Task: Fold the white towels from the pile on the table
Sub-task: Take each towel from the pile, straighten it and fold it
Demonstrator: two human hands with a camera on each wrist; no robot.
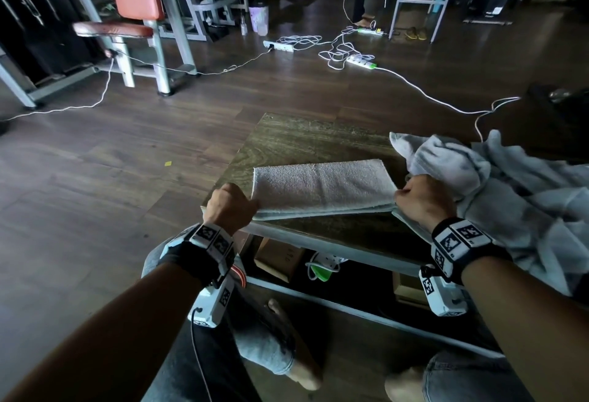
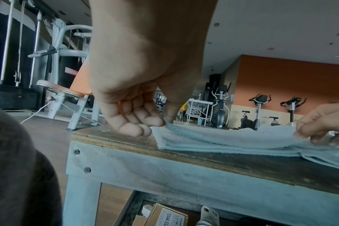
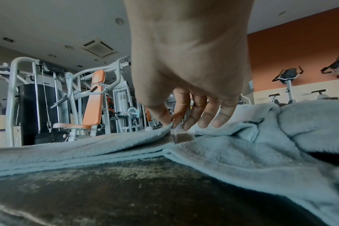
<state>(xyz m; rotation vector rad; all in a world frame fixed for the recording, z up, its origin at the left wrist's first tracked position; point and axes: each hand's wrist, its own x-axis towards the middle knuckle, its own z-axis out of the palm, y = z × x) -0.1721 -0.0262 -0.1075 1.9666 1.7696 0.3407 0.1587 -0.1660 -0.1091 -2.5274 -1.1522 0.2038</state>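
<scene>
A white towel (image 1: 322, 188), folded into a long strip, lies flat on the wooden table (image 1: 302, 137). My left hand (image 1: 251, 207) pinches its near left corner between thumb and forefinger, seen close in the left wrist view (image 2: 165, 122). My right hand (image 1: 400, 194) pinches the near right corner, thumb against forefinger (image 3: 171, 123), the other fingers hanging down. Both corners are raised slightly off the layer below. The pile of crumpled white towels (image 1: 516, 197) sits just right of my right hand, and one of its edges (image 3: 242, 152) reaches under that wrist.
The table's left edge (image 2: 114, 137) lies right beside my left hand. Cardboard boxes (image 1: 280, 258) and a power strip sit on the shelf below. My knees and bare feet are under the front edge. White cables (image 1: 341, 51) and a gym machine (image 1: 137, 19) stand on the floor beyond.
</scene>
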